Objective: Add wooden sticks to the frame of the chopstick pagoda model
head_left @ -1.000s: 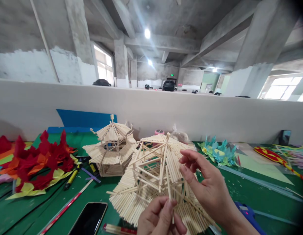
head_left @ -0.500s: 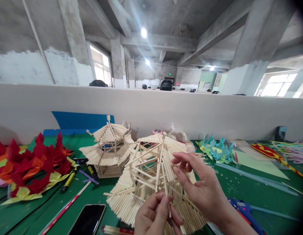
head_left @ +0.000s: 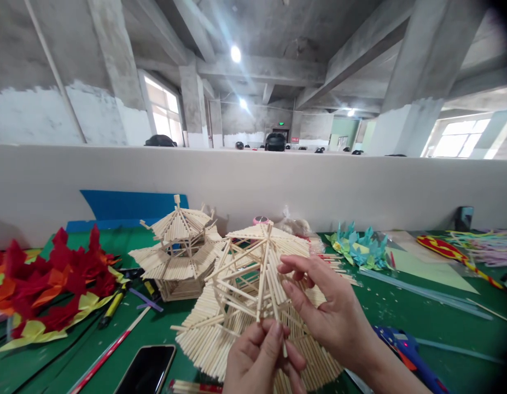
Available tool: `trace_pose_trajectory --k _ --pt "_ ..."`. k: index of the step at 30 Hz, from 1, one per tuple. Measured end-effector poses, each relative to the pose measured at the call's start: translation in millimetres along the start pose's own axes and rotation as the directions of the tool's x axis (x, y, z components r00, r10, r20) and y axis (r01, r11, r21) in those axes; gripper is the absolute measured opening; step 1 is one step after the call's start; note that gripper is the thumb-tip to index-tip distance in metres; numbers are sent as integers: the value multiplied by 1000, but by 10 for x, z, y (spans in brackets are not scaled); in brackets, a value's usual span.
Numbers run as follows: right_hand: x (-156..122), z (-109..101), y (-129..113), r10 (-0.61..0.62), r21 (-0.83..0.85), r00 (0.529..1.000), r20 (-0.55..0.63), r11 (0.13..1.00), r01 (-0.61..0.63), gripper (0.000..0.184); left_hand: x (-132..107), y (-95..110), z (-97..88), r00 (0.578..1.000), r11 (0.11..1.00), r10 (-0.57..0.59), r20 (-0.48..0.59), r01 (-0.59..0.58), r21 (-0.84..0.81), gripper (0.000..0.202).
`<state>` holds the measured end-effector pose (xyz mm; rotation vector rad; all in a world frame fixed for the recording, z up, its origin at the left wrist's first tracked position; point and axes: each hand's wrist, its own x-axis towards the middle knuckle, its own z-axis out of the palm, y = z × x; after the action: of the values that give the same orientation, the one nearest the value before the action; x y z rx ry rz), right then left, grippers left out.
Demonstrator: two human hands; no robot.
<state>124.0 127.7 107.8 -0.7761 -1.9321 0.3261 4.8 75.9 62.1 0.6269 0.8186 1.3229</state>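
A thin stick [head_left: 275,306] is pinched between thumb and finger of the left hand [head_left: 259,355], in front of the stick house [head_left: 262,290] on the green table [head_left: 376,301]. The right hand [head_left: 329,306] is held half open, with nothing gripped, beside the roof [head_left: 292,245]; whether it is touched cannot be told.

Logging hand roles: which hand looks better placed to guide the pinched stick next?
Probably the left hand: it pinches the stick near its lower end. The right hand is close by the roof slats, thumb and forefinger apart.
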Motion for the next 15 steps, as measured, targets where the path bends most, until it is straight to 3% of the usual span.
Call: trace_pose_trajectory --k 15 --pt "31 -36 -24 -40 19 998 39 999 39 35 2 18 8 996 1000 3 85 -2 -10 33"
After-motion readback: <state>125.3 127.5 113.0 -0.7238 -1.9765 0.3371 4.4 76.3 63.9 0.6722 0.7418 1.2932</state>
